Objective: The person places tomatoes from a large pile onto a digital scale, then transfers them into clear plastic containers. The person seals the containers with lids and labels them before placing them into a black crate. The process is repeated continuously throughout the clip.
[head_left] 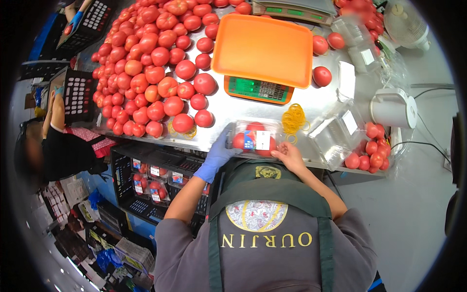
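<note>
A clamshell pack of tomatoes (254,138) sits at the near edge of the tabletop (228,109), the left hand (219,153) on its left end, the right hand (288,155) at its right. Behind it stands a scale (259,89) carrying a tray (264,48). Loose tomatoes (151,63) lie to the left, rubber bands (294,119) just right, empty clamshells (335,136) farther right.

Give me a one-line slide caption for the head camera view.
Two hands, left gloved, right bare, hold a clear tomato pack beside loose tomatoes.

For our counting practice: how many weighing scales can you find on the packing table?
2. One scale sits mid-table under the orange tray; a second scale stands at the table's far edge, partly cut off. Others may lie out of view.
</note>
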`<action>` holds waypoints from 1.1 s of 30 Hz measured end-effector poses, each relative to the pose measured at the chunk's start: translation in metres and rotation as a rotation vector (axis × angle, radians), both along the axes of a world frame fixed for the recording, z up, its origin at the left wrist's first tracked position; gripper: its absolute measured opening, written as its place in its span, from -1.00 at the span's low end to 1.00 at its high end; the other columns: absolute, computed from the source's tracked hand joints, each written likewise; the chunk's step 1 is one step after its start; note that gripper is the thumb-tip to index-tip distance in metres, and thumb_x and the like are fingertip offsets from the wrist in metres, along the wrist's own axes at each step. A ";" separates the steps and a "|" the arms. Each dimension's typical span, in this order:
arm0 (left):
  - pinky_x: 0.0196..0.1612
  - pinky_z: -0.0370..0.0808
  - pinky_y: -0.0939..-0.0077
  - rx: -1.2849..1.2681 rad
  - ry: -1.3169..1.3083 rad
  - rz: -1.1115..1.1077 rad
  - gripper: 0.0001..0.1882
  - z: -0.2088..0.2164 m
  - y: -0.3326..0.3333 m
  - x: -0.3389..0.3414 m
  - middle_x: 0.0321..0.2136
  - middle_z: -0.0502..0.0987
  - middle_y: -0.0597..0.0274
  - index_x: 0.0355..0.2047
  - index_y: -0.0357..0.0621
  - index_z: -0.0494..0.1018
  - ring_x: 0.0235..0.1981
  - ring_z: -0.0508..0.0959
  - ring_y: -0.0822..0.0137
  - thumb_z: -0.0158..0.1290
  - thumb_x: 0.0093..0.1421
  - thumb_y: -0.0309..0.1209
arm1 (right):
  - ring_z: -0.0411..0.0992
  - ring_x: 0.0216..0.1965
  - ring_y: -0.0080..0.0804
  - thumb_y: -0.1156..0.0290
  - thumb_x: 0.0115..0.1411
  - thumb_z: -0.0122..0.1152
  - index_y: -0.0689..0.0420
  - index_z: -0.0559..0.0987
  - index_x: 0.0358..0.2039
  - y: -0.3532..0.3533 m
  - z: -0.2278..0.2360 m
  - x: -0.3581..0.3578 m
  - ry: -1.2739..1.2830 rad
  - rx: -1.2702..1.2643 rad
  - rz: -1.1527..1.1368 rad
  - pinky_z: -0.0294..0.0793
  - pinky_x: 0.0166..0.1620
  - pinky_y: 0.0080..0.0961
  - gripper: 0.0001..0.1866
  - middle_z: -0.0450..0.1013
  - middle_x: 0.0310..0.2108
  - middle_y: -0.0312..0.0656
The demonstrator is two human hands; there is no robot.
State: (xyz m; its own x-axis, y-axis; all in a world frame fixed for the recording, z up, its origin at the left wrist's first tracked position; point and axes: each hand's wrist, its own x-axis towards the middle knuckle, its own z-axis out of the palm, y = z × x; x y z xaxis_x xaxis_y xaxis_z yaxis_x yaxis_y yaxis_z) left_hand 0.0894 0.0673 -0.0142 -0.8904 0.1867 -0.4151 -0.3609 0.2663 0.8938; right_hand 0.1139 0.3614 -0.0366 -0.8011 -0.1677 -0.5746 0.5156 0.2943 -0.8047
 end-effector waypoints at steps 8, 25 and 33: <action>-0.19 0.57 0.49 0.260 -0.216 0.550 -0.21 -0.006 0.020 0.009 -0.05 0.44 0.05 0.20 -0.27 0.09 -0.14 0.53 0.31 0.27 0.02 -0.51 | 0.46 -0.33 -0.25 0.24 -0.01 0.39 0.15 0.51 -0.34 -0.028 0.019 -0.089 0.644 0.415 -0.040 0.44 -0.33 -0.38 -0.67 0.46 -0.41 -0.14; -0.17 0.49 0.61 0.263 -0.134 -0.054 -0.63 0.043 0.071 -0.067 -0.22 0.57 0.22 0.03 -0.19 0.47 -0.30 0.53 0.45 0.09 0.23 -0.36 | 0.45 -0.39 -0.10 0.40 -0.03 0.21 0.16 0.51 -0.52 0.032 0.047 -0.093 0.624 0.822 0.236 0.42 -0.31 -0.19 -0.89 0.46 -0.50 -0.10; -0.06 0.45 0.55 0.217 0.241 -0.147 -0.45 0.051 0.136 -0.077 -0.07 0.49 0.13 0.18 -0.12 0.31 -0.23 0.53 0.39 0.11 0.15 -0.48 | 0.40 -0.39 -0.21 0.48 -0.02 0.20 0.15 0.44 -0.52 0.007 0.093 -0.093 0.937 0.677 0.252 0.34 -0.30 -0.27 -0.90 0.37 -0.50 -0.18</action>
State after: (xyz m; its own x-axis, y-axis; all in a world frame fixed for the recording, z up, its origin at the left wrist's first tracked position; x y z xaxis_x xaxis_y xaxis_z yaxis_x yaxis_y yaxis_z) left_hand 0.0124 0.2030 0.0373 -0.9149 0.3812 -0.1331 -0.1047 0.0943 0.9900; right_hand 0.0205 0.3682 0.0564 -0.9452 -0.2679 0.1868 -0.3257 0.8151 -0.4790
